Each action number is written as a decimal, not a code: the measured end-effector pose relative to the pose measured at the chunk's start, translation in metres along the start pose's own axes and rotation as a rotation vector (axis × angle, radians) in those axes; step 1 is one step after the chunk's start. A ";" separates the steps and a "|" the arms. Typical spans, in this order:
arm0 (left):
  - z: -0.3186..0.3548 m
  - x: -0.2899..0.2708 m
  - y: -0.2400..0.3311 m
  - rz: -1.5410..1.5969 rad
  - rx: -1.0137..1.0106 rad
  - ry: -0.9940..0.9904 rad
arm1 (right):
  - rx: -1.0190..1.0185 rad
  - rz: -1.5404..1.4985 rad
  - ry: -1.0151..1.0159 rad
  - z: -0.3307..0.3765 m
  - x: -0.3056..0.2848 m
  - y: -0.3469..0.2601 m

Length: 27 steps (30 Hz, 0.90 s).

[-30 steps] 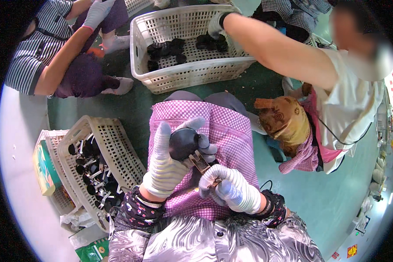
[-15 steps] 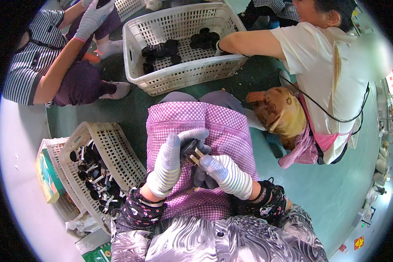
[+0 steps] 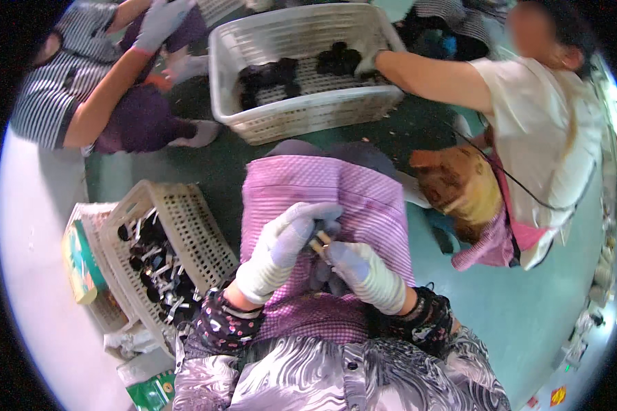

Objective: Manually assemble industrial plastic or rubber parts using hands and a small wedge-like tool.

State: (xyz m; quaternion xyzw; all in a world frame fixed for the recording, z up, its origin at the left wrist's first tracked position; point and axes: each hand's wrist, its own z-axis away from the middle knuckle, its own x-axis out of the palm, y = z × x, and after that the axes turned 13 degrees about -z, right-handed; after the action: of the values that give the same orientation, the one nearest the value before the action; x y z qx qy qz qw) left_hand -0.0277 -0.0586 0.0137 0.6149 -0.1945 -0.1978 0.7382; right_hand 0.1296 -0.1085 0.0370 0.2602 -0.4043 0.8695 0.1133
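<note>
- The small black piece with two brass-coloured metal prongs (image 3: 320, 241) sits between the two gloved hands, above the lap of the pink checked apron (image 3: 373, 198); its prongs show in the gap, and most of its dark part is hidden by fingers.
- The left hand (image 3: 288, 240) is closed around the dark part, with its thumb and curled fingers clamped on it from the left and far side.
- The right hand (image 3: 367, 270) meets the prongs from the near right, thumb against their ends (its lower fingers are blurred, so I cannot tell whether they pinch anything).
- To the left, the near white plastic basket (image 3: 192, 229) tilts, holding a heap of black discs with metal stems (image 3: 161, 264).
- On the far side stands a larger white plastic basket (image 3: 315, 113) with clusters of black pieces (image 3: 271, 75) inside.
- A co-worker on the right (image 3: 538, 130) has an arm in that far basket; another, in a striped shirt (image 3: 44, 113), sits at the far left.
</note>
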 end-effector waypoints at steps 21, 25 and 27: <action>0.022 -0.089 -0.041 0.155 0.098 0.942 | -0.696 0.239 0.076 -0.033 -0.018 -0.011; 0.052 -0.190 -0.108 0.403 -0.145 1.429 | -0.678 0.288 0.090 -0.030 -0.030 -0.024; 0.106 -0.255 -0.188 0.044 -0.205 1.445 | -0.637 0.290 0.130 -0.030 -0.022 -0.025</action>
State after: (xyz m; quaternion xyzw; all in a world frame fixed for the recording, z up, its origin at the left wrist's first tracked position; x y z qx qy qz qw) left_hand -0.3099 -0.0426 -0.1649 0.5157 0.3484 0.2554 0.7399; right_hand 0.1470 -0.0690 0.0249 0.0958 -0.6799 0.7215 0.0898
